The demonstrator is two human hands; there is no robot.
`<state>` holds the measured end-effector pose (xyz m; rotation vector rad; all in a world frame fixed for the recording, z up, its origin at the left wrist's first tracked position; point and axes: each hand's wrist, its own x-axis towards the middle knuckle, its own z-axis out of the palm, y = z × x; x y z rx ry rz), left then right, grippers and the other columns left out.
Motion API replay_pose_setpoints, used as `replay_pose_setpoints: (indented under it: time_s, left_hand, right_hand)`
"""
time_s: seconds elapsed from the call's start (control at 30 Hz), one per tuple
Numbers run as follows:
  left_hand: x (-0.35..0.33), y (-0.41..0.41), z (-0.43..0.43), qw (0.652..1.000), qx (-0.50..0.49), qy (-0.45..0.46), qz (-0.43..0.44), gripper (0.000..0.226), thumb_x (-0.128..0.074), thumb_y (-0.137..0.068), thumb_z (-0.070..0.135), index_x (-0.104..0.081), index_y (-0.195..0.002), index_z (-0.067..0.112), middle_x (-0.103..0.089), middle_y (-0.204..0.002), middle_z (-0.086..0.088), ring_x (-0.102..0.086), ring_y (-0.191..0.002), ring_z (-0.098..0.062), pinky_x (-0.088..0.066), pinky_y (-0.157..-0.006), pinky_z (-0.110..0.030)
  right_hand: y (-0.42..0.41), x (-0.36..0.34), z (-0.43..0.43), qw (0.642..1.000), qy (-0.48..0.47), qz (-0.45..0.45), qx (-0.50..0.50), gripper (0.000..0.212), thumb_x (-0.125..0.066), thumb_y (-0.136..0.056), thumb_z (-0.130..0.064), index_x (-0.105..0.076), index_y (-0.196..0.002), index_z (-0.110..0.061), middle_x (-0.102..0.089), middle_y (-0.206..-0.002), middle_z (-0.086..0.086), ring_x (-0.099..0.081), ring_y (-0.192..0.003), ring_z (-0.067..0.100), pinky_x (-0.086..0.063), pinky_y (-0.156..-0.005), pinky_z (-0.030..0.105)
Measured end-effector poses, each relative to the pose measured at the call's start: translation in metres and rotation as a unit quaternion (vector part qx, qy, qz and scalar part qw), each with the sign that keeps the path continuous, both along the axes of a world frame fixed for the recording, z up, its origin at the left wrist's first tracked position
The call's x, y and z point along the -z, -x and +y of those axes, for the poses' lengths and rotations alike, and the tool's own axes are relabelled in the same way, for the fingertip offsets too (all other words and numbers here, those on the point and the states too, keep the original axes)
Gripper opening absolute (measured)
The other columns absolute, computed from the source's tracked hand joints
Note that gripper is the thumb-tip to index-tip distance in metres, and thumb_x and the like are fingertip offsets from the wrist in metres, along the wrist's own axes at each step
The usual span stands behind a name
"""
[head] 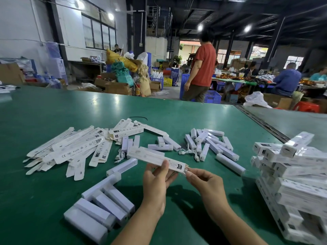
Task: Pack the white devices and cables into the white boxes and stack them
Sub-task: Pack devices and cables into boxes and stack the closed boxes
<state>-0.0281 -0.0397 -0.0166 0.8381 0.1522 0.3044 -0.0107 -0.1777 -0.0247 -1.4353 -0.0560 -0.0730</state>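
White box [155,159] held above surface [53,112], mid-span pinched by left hand [157,181]; end flap [184,167] pinched by right hand [203,181]. Thin card judged light, easily crushed: best gripped along edges, flap tucked gently.

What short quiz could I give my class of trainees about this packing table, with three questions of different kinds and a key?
1. True or false: the left hand holds a long white box above the green table.
2. Multiple choice: the stack of packed boxes stands A) on the person's right, B) on the person's left, C) at the table's far edge.
3. Fill the gap: the right hand pinches the held box at its ___ end.
Key: 1 true; 2 A; 3 right.
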Motion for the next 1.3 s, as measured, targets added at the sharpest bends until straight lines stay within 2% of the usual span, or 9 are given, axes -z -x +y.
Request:
replay_pose_setpoints:
  time_s: [0.17,0.27,0.43,0.63,0.77,0.93,1.17,1.23,1.3]
  left_hand:
    - [0.000,-0.001,0.004,0.999,0.013,0.040,0.004,0.016,-0.056,-0.097,0.009,-0.055,-0.113,0.004,-0.076,-0.101,-0.015,-0.074,-0.095,-0.031,-0.061,-0.071,-0.033]
    - [0.000,-0.001,0.005,0.999,0.026,0.046,0.014,0.017,-0.057,-0.097,0.010,-0.055,-0.112,0.003,-0.075,-0.101,-0.016,-0.074,-0.094,-0.032,-0.062,-0.070,-0.035]
    - [0.002,-0.003,0.008,0.999,0.016,-0.005,0.039,0.016,-0.060,-0.096,0.016,-0.059,-0.109,0.008,-0.076,-0.103,-0.013,-0.074,-0.092,-0.031,-0.061,-0.070,-0.032]
    - [0.003,-0.002,0.000,0.996,0.009,-0.072,0.043,0.014,-0.062,-0.096,0.014,-0.062,-0.108,0.007,-0.077,-0.098,-0.010,-0.075,-0.089,-0.022,-0.057,-0.071,-0.029]
    - [0.004,-0.002,0.000,0.995,0.005,-0.093,0.046,0.013,-0.061,-0.097,0.015,-0.062,-0.108,0.007,-0.077,-0.099,-0.010,-0.075,-0.090,-0.023,-0.056,-0.068,-0.027]
    - [0.008,-0.004,0.003,0.992,-0.011,-0.116,0.055,0.014,-0.063,-0.096,0.019,-0.064,-0.107,0.009,-0.077,-0.095,-0.008,-0.075,-0.087,-0.022,-0.056,-0.065,-0.025]
    - [0.012,-0.003,0.001,0.982,0.010,-0.183,0.055,0.024,-0.064,-0.093,0.031,-0.067,-0.105,0.010,-0.078,-0.088,-0.007,-0.074,-0.074,-0.016,-0.051,-0.056,-0.019]
    - [0.013,-0.004,0.001,0.978,0.008,-0.204,0.049,0.033,-0.064,-0.092,0.034,-0.059,-0.119,0.016,-0.078,-0.088,-0.004,-0.074,-0.074,-0.015,-0.052,-0.057,-0.020]
    - [0.015,-0.004,0.002,0.970,0.015,-0.240,0.025,0.051,-0.060,-0.094,0.036,-0.033,-0.136,0.040,-0.077,-0.087,0.003,-0.074,-0.078,-0.015,-0.055,-0.061,-0.023]
  right_hand:
    - [0.004,-0.001,0.003,0.986,0.143,-0.082,0.030,0.022,-0.083,-0.074,-0.004,-0.076,-0.084,-0.023,-0.076,-0.081,-0.007,-0.071,-0.075,0.004,-0.052,-0.069,0.013]
    - [0.005,-0.002,0.001,0.977,0.172,-0.115,0.041,0.020,-0.079,-0.078,-0.006,-0.074,-0.084,-0.025,-0.075,-0.078,-0.010,-0.068,-0.069,0.003,-0.051,-0.065,0.012]
    - [0.004,-0.007,-0.003,0.997,0.064,-0.049,-0.006,0.010,-0.074,-0.083,-0.005,-0.075,-0.090,-0.012,-0.077,-0.087,0.004,-0.072,-0.083,0.016,-0.056,-0.080,0.023]
    - [0.002,-0.007,-0.004,1.000,-0.015,0.002,-0.013,0.011,-0.075,-0.079,0.002,-0.078,-0.084,-0.007,-0.076,-0.086,0.010,-0.069,-0.075,0.012,-0.054,-0.069,0.017]
    - [0.000,-0.006,-0.006,0.999,-0.026,0.029,-0.006,0.021,-0.075,-0.079,0.000,-0.070,-0.098,-0.007,-0.076,-0.086,0.010,-0.069,-0.074,0.013,-0.055,-0.070,0.020]
    - [0.002,-0.008,-0.007,0.997,0.061,0.011,-0.050,0.032,-0.076,-0.079,0.000,-0.067,-0.106,-0.015,-0.077,-0.087,0.004,-0.073,-0.084,0.011,-0.052,-0.070,0.013]
    - [0.007,-0.004,-0.006,0.949,0.262,-0.168,0.043,0.021,-0.085,-0.072,-0.011,-0.076,-0.071,-0.030,-0.062,-0.070,0.000,-0.050,-0.059,0.005,-0.038,-0.056,0.017]
    - [0.007,-0.002,-0.005,0.939,0.276,-0.200,0.052,0.022,-0.084,-0.072,-0.010,-0.073,-0.068,-0.028,-0.062,-0.069,-0.005,-0.051,-0.059,0.005,-0.037,-0.054,0.014]
    - [0.006,-0.001,-0.005,0.936,0.277,-0.209,0.066,0.025,-0.083,-0.073,-0.007,-0.071,-0.066,-0.027,-0.065,-0.069,-0.011,-0.054,-0.059,0.004,-0.038,-0.054,0.012]
